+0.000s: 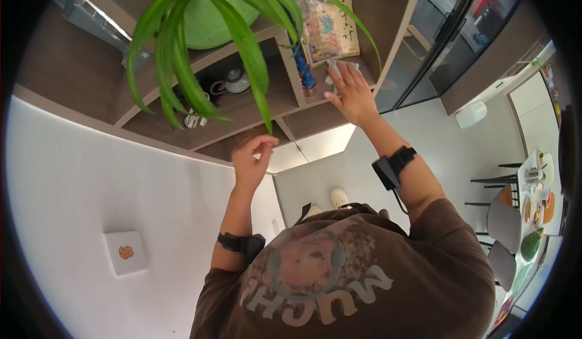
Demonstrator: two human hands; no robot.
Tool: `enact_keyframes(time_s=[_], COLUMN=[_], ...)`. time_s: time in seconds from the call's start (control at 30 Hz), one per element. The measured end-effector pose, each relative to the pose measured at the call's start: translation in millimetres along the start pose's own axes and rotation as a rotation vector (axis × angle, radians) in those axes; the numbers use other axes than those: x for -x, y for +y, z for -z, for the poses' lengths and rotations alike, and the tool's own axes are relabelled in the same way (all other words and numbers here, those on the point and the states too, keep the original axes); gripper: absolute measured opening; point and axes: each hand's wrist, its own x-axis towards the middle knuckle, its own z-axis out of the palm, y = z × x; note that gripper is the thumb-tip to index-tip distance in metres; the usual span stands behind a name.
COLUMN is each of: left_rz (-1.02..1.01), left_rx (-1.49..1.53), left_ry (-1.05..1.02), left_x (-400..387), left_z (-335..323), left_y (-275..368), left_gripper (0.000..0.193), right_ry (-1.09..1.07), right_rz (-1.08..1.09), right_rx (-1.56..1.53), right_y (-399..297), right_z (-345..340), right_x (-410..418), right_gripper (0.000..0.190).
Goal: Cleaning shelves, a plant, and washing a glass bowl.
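My right hand point(352, 94) lies with its fingers spread over a crumpled white cloth point(331, 68), pressing it on a shelf of the brown shelving unit point(300, 108). Just behind the cloth leans an illustrated book point(325, 25) bearing writing. A blue ornament point(307, 79) stands to the left of the cloth. My left hand point(251, 159) hovers in front of the lower shelves, fingers loosely bent and nothing seen in them. Right above those fingers hangs the leaf tip of a green plant point(248, 43); whether they touch is unclear. The plant grows from a light green pot point(213, 18).
A teapot point(237, 82) and a white cable point(195, 119) occupy a cubby under the pot. Black-framed glass doors point(436, 43) stand right of the shelving. Chairs point(504, 223) line a dining table holding a watermelon point(532, 243). A white wall plate point(125, 252) is at left.
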Motion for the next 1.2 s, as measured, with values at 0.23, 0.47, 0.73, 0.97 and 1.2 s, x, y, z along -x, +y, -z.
enact_keyframes(time_s=[0.23, 0.47, 0.73, 0.97, 1.2], left_rz=[-0.292, -0.429, 0.051, 0.373, 0.254], left_rx=[-0.017, -0.077, -0.126, 0.050, 0.618], left_ry=[-0.284, 0.023, 0.341, 0.644, 0.528], left_x=[-28, -116, -263, -289, -282], left_z=[-50, -86, -109, -140, -149], left_y=[53, 103, 58, 57, 48], left_gripper=[0.017, 0.048, 0.084, 0.054, 0.029], right_ry=[0.124, -0.004, 0.006, 0.050, 0.024], right_rz=[-0.128, -0.137, -0.095, -0.044, -0.039], right_rx=[-0.042, -0.034, 0.010, -0.103, -0.175], right_y=[-10, 8, 10, 25, 32], right_z=[2, 8, -1, 6, 0], right_x=[18, 15, -11, 15, 12], right_gripper=[0.048, 0.047, 0.053, 0.045, 0.041])
